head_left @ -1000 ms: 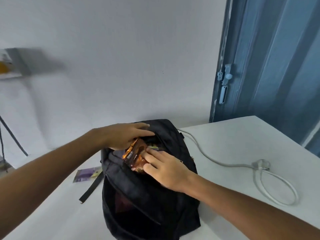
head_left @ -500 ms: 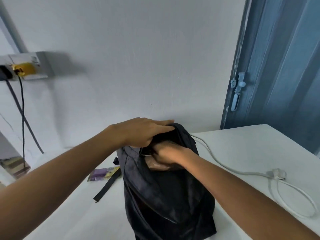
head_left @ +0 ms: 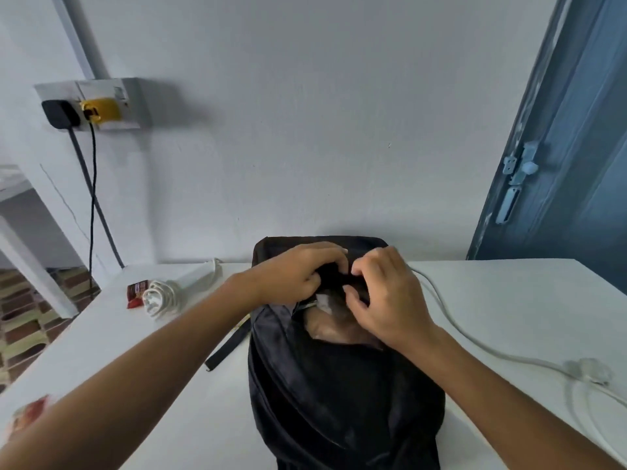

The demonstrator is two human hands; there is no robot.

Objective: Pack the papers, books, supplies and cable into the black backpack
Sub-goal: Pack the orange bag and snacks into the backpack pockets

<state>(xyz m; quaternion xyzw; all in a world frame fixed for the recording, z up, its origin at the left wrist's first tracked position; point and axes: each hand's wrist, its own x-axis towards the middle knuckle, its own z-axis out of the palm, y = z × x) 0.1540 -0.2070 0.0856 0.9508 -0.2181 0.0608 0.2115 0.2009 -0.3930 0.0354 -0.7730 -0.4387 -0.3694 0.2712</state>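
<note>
The black backpack (head_left: 342,395) stands on the white table (head_left: 502,307), its top opening facing me. My left hand (head_left: 298,276) grips the fabric at the left of the opening. My right hand (head_left: 383,300) pinches the fabric at the right side, fingers curled. Inside the gap a brownish packet (head_left: 336,329) and a bit of white paper show. A white cable (head_left: 481,347) runs from behind the bag across the table to a loop at the right edge.
A white power strip with coiled cord (head_left: 173,293) and a small red packet (head_left: 135,293) lie at the table's back left. A black strap (head_left: 230,344) trails left of the bag. A wall socket (head_left: 95,105) with plugs is upper left; a blue door (head_left: 570,147) stands right.
The orange packet went down into the bag. My right hand came out of the opening and now holds its edge. The view shifted, showing the power strip at the left.
</note>
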